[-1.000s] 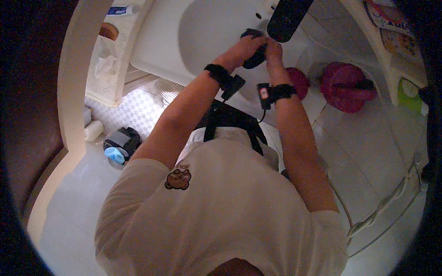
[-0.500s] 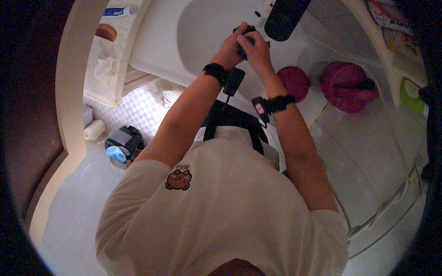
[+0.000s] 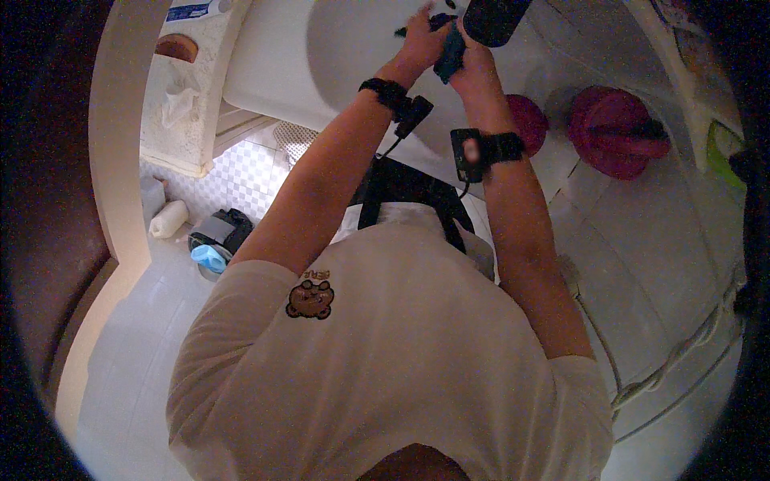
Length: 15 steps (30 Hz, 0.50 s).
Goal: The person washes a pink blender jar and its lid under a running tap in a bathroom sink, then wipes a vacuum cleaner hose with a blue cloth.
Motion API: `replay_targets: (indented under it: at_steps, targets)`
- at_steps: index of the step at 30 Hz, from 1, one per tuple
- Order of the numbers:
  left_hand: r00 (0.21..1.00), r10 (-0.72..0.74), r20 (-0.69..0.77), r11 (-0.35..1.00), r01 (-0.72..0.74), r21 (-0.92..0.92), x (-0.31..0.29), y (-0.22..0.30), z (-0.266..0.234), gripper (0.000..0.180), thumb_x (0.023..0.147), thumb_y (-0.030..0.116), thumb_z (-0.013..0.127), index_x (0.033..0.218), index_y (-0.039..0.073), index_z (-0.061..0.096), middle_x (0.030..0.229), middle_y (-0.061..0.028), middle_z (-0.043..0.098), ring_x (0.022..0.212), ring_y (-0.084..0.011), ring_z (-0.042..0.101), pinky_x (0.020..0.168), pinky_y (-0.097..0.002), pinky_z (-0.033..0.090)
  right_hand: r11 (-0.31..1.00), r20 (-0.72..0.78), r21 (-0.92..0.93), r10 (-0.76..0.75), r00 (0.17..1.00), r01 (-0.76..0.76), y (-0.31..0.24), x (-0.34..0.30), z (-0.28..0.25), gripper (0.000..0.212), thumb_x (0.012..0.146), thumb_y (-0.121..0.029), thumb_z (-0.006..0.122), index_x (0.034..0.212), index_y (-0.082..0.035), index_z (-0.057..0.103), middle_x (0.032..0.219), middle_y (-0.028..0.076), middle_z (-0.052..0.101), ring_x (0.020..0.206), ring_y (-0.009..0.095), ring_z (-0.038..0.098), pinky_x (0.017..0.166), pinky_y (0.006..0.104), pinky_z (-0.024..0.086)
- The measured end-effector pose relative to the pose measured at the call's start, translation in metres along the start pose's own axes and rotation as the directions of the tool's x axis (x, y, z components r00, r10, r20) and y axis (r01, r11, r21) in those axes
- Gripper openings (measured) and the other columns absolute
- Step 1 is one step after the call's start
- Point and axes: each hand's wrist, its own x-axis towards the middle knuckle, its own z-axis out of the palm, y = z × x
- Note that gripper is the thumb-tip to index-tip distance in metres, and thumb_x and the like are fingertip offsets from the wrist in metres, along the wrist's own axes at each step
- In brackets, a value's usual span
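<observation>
Over the white sink [image 3: 341, 60], my left hand [image 3: 423, 42] and my right hand [image 3: 479, 70] are close together. Between them is a dark teal piece that looks like wet cloth [image 3: 451, 58]. My right hand grips it, and its lower end hangs beside the thumb. Dark bits of the same colour show around my left hand's fingers, which are closed on it. Some of the fingers are hard to make out in the dim light. Just beyond my right hand is a black cylinder [image 3: 493, 20], cut by the top edge.
Right of the sink are a round magenta container [image 3: 527, 126] and a larger magenta one [image 3: 613, 132] with a dark handle-like piece. A shelf [image 3: 180, 144] at the left holds a tube [image 3: 196, 11] and a crumpled clear bag [image 3: 180, 94]. Pale hoses [image 3: 666, 373] run at the lower right.
Both hands have moved up, farther over the sink, and have come slightly apart. The dark cloth now stretches between them and shows more teal.
</observation>
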Motion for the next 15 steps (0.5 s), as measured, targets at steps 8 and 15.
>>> replay_targets:
  at_steps: [8,15]
  targets:
    - [0.951,-0.258,0.169,0.832,0.307,-0.462,-0.027,0.041,-0.002,0.036,0.074,0.014,0.072,0.107,0.0,0.063,0.096,-0.0132,0.067,0.089,-0.0228,0.064,0.08,-0.0329,0.051,0.987,-0.095,-0.06,-0.152,0.984,0.146,0.009,-0.002,-0.007,0.036,0.09,-0.038,0.054,0.107,-0.006,0.058,0.09,0.006,0.064,0.07,0.021,0.064,0.058,0.0354,0.054]
    - [0.944,0.293,0.154,0.94,-0.314,0.134,-0.019,0.058,-0.015,0.044,0.07,0.028,0.077,0.108,0.008,0.064,0.124,-0.0174,0.054,0.113,-0.0332,0.051,0.097,-0.0496,0.039,0.977,0.172,0.182,0.077,0.982,-0.108,-0.009,-0.014,-0.003,0.043,0.091,-0.044,0.054,0.117,-0.009,0.056,0.11,0.006,0.062,0.1,0.022,0.061,0.088,0.0394,0.051]
